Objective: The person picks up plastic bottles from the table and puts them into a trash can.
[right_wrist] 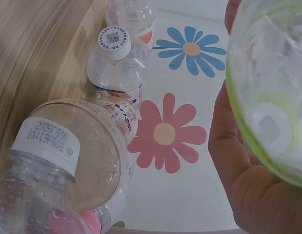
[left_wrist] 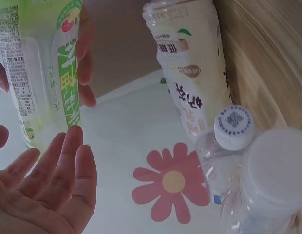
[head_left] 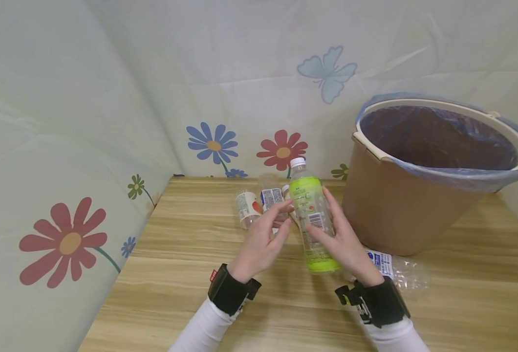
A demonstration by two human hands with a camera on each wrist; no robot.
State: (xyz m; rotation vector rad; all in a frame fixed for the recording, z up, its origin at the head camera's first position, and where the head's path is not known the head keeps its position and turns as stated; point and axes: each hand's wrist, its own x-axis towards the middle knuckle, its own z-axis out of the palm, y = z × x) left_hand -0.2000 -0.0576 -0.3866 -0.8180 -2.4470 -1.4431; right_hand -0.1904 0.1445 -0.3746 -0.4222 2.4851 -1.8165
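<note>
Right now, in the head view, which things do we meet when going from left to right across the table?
Bottle with red-and-white label → left hand → green-labelled bottle → right hand → clear bottle lying flat → brown bin.

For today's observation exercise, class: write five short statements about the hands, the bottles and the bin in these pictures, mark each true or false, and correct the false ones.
1. The right hand holds the green-labelled bottle. True.
2. That bottle has no cap. False: a white cap sits on it.
3. The left hand grips a bottle lying on the table. False: its fingers are straight, reaching toward the green-labelled bottle.
4. The brown bin is lined with a bag. True: a bluish bag folds over its rim.
5. All the other bottles are in the bin. False: several bottles are on the wooden table, and a clear bottle lies near the right wrist.
</note>
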